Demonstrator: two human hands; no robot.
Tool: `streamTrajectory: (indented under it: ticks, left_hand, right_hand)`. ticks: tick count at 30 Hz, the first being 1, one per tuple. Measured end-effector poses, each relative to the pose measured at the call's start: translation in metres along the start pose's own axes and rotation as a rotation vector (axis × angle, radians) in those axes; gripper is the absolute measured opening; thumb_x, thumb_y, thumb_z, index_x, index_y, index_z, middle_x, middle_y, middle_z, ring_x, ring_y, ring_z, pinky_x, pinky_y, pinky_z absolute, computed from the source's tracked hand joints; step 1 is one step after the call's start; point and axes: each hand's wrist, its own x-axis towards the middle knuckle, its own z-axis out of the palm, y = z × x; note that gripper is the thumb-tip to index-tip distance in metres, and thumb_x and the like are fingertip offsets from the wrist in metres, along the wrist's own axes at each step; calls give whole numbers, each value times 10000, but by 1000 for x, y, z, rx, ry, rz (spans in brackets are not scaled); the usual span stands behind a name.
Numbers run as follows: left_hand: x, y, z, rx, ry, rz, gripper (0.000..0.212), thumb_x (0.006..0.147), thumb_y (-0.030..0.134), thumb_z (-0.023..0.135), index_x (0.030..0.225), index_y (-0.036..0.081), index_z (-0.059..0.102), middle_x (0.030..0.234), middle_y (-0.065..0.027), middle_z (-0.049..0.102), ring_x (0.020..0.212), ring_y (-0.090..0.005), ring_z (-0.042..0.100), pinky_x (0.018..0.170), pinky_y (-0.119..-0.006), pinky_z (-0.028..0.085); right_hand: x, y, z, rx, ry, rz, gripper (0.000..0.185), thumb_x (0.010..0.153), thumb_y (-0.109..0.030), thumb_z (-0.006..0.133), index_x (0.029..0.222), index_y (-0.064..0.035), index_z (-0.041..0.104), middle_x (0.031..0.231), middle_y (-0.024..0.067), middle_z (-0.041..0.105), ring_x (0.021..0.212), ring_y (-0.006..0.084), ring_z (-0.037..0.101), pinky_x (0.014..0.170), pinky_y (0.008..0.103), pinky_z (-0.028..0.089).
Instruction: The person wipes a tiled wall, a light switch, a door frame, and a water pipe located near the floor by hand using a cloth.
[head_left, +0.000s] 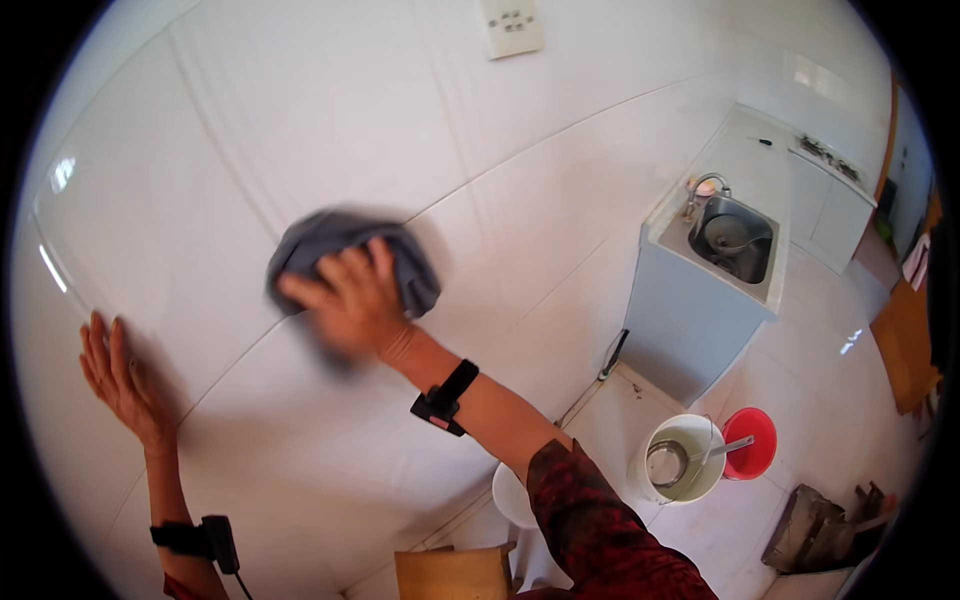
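A dark grey cloth (330, 236) lies bunched against the white tiled wall (337, 127). My right hand (356, 300) presses on it with spread fingers, and both are somewhat blurred. The cloth covers part of a tile joint that runs slantwise across the wall. To the left, my left hand (120, 382) rests on the wall with its fingers extended and nothing in it. Each forearm wears a black strap with a small device.
A wall socket (514, 28) is above. At right stands a counter with a steel sink (731, 240) and faucet (705, 184). A white bucket (709, 487) holding a metal ladle, a red bucket (750, 444) and a wooden stool (454, 574) stand below.
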Motion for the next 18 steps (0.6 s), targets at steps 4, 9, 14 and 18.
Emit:
streamTrajectory:
  ticks: [4,9,14,18]
  left_hand:
    - [-9,-1,3,23,-6,34,367,891,184,277,1218,82,408,1299,-101,349,1235,-259,261,1023,-406,122]
    - [-14,-8,6,114,-23,4,379,905,208,262,1227,55,390,1294,-101,354,1226,-264,272,1022,-406,138]
    - [-26,-3,8,93,-105,-222,413,905,275,277,1247,60,365,1327,-92,298,1250,-245,216,1026,-392,144]
    - [-8,46,5,-410,-104,-739,368,890,237,315,1220,99,401,1353,-66,235,1250,-255,203,1007,-403,165]
  right_hand:
    - [6,95,-37,6,-83,297,406,707,-165,483,1108,-100,497,1033,151,421,983,323,384,915,502,199]
    - [-14,203,-51,-186,23,396,461,741,-219,475,1178,-75,440,1101,163,431,1059,325,375,943,482,206]
    - [-2,274,-63,-161,63,436,463,730,-166,466,1181,-71,429,1119,165,410,1065,331,357,943,478,183]
    - [33,324,-67,-174,83,412,459,737,-158,465,1185,-71,421,1127,173,411,1070,322,359,939,476,193]
